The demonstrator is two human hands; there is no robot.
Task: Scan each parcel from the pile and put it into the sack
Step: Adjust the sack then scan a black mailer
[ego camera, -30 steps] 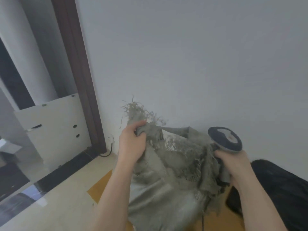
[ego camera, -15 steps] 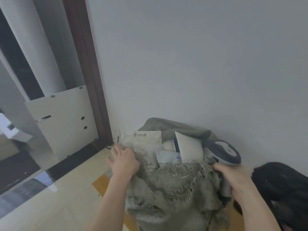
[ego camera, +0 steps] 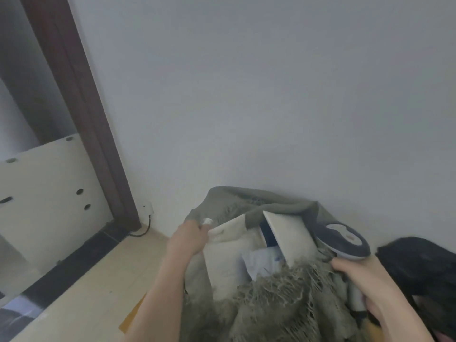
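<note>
A frayed grey-green woven sack (ego camera: pixel 271 307) stands open against the wall, its far rim (ego camera: pixel 246 198) raised. Inside lie several parcels: a large cream envelope (ego camera: pixel 227 255), a white padded one (ego camera: pixel 288 233) standing on edge, and a pale blue-white bag (ego camera: pixel 261 262). My left hand (ego camera: pixel 187 240) grips the sack's left rim beside the cream envelope's corner. My right hand (ego camera: pixel 357 275) holds the handle of a dark blue and white barcode scanner (ego camera: pixel 343 240) at the sack's right rim, along with a fold of the cloth.
A black bag (ego camera: pixel 424 275) lies to the right of the sack. A dark brown door frame (ego camera: pixel 81 114) and a white panel with holes (ego camera: pixel 49 193) stand at left. A wall socket with a black cable (ego camera: pixel 148 218) sits low on the wall. Brown cardboard (ego camera: pixel 133 317) lies on the tiled floor.
The sack's mouth, bunched up a second ago, now gapes wide and shows the parcels. My left hand moved from the frayed near edge to the left rim. The right hand kept the scanner.
</note>
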